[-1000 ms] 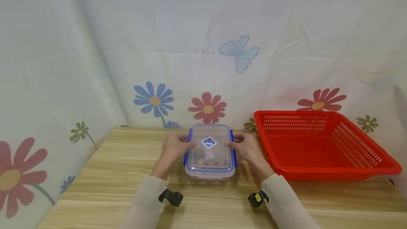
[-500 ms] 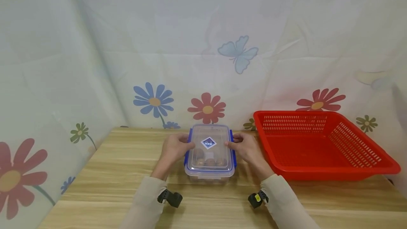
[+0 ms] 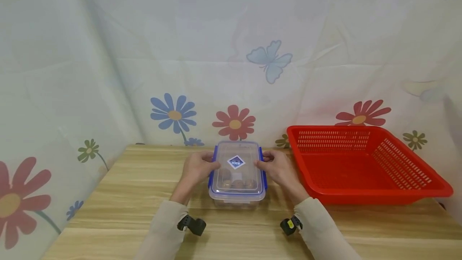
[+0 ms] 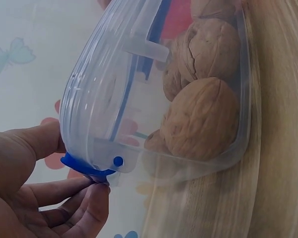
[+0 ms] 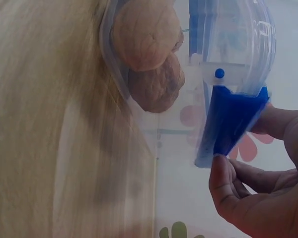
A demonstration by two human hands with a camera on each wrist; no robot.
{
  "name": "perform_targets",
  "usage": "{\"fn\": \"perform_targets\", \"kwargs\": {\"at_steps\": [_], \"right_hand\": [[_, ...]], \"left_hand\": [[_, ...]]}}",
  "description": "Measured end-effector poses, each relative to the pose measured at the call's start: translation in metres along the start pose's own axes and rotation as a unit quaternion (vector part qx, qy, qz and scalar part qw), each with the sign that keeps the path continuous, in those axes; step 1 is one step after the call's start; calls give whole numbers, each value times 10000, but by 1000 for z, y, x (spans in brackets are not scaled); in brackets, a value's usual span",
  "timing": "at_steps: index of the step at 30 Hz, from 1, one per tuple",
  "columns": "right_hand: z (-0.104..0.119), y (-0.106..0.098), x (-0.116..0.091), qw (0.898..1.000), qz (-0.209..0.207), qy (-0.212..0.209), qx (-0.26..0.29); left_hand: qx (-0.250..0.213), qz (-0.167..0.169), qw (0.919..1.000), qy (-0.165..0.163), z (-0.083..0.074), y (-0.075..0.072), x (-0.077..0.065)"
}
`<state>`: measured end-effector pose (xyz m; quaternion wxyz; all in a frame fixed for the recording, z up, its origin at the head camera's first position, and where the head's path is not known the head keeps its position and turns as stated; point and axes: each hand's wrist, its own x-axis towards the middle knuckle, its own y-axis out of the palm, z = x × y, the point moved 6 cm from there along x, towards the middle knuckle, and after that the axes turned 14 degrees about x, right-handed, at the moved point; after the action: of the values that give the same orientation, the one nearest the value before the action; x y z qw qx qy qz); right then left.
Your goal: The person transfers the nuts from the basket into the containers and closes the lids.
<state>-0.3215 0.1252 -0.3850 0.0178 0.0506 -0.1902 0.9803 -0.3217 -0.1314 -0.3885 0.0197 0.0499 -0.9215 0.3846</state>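
Observation:
A clear plastic food container (image 3: 236, 202) with a lid and blue side latches stands on the wooden table, walnuts (image 4: 203, 121) visible through its walls. My left hand (image 3: 196, 167) is at its left side, thumb on the lid edge and fingers curled at the left blue latch (image 4: 84, 166). On the opposite side, my right hand (image 3: 278, 165) has its thumb on the lid. Its fingertips are at the lower edge of the right blue latch (image 5: 238, 116), which slants outward from the wall. A blue and white diamond label (image 3: 236, 162) marks the lid.
To the right stands a large red plastic basket (image 3: 343, 191) with slotted walls, close to my right forearm. Behind the wooden table (image 3: 144, 187) hangs a pale curtain (image 3: 202, 31) printed with flowers and a butterfly. Each wrist carries a small black camera.
The whole head view shifts very slightly left. Both hands keep their places on the container, and nothing else visibly moves.

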Motion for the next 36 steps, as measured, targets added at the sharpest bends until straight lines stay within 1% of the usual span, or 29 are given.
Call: {"fn": "perform_targets", "kwargs": {"at_steps": [5, 9, 13, 20, 24, 27, 31, 36], "right_hand": [[4, 0, -1, 9999, -46, -123, -104], [5, -1, -1, 9998, -38, -167, -132], [4, -1, -1, 9998, -7, -151, -136], [4, -1, -1, 9997, -18, -196, -143], [4, -1, 0, 9998, 5, -194, -106], [3, -2, 0, 9999, 12, -129, -69], [1, -2, -1, 9999, 52, -91, -36], [3, -3, -1, 9999, 61, -140, -49]], "left_hand": [[45, -11, 10000, 21, 0, -1, 0], [-5, 10, 10000, 15, 0, -1, 0], [-81, 45, 10000, -25, 2, -1, 0], [-102, 4, 9999, 39, 2, -1, 0], [-145, -15, 9999, 9, 2, -2, -1], [-168, -18, 9999, 17, 2, -1, -1], [-162, -13, 9998, 73, 3, 0, -1], [-160, -22, 9998, 109, 2, 0, 1]]}}
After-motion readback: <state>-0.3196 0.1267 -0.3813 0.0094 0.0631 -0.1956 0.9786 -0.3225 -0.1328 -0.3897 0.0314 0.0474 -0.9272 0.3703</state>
